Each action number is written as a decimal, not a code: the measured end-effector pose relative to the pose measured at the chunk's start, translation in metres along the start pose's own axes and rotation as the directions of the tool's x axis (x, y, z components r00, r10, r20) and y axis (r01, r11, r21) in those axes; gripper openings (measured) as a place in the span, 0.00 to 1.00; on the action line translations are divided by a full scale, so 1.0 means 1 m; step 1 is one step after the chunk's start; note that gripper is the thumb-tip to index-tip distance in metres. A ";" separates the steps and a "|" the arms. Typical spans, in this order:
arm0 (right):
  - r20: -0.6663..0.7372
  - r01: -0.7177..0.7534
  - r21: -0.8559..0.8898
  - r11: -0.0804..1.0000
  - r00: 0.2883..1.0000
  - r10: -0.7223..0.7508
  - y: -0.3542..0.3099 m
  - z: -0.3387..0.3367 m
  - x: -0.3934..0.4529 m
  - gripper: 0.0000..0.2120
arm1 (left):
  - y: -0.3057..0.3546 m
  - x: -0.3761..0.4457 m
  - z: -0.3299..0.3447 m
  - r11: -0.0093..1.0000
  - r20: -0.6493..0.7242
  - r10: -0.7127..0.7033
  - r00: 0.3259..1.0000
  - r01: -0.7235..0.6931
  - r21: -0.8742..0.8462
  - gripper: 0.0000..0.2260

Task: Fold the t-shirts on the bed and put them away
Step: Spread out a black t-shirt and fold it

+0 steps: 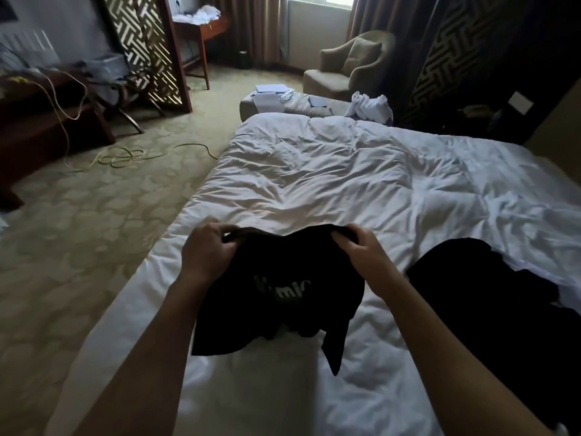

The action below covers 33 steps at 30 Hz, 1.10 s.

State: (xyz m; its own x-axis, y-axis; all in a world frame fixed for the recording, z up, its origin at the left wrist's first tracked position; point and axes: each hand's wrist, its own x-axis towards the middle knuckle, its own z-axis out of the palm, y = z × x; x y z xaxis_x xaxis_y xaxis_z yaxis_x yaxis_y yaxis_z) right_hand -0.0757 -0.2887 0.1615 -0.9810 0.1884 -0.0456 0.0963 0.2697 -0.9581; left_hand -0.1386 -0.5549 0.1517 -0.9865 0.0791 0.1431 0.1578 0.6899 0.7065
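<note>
- Over the near edge of the bed [314, 171], we hold a black t-shirt [276, 297] up by its top hem, both arms extended.
- Our left hand [207, 250] pinches the shirt's upper left corner; fingers curled, thumb pressed over the fabric.
- Our right hand [361, 247] grips the upper right corner likewise, fingers folded round the hem.
- Shirt hangs between the hands; pale lettering on it shows, partly legible. Its lower edges and one sleeve trail onto the white duvet.
- Second dark garment [490, 303] lies crumpled on the duvet just right of our right forearm; we cannot tell its type.
- Beyond the bed foot: a bench [248, 105] with papers and a white cloth heap [371, 108].
- Beige armchair [352, 64] near the window; yellow-green cable [125, 157] on the carpet at left.
</note>
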 end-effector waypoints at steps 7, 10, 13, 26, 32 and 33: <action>0.268 0.112 0.107 0.988 0.954 -0.137 -0.058 0.001 -0.002 0.05 | 0.059 0.023 -0.015 0.980 -0.219 -0.036 0.975 0.077 0.181 0.12; 0.323 0.161 0.054 0.985 0.931 -0.170 -0.070 0.010 0.003 0.05 | 0.078 0.029 -0.018 0.991 -0.182 -0.003 0.983 0.028 0.133 0.11; 0.200 0.130 0.163 0.978 0.966 -0.162 -0.067 0.015 0.008 0.06 | 0.078 0.032 -0.016 0.996 -0.078 0.008 0.997 -0.015 -0.085 0.08; -0.065 0.353 -0.215 0.910 0.925 -0.374 -0.120 0.050 -0.001 0.08 | 0.119 0.012 -0.023 0.539 0.255 0.266 0.930 0.076 -0.839 0.10; 0.401 0.058 0.421 0.905 0.883 -0.242 -0.125 0.017 -0.006 0.27 | 0.101 0.003 -0.029 0.441 0.257 0.263 0.930 0.121 -0.889 0.11; 0.384 0.082 0.379 0.922 0.892 -0.238 -0.125 0.008 -0.004 0.33 | 0.101 0.002 -0.032 0.452 0.272 0.291 0.917 0.119 -0.884 0.11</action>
State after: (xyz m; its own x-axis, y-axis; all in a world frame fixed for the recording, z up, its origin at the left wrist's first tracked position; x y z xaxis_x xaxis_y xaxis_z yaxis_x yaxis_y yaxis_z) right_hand -0.0851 -0.3310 0.2792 -0.9629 -0.2581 0.0786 -0.0560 -0.0939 -0.9940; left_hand -0.1234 -0.5081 0.2461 -0.8705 0.4691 0.1486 -0.0079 -0.3152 0.9490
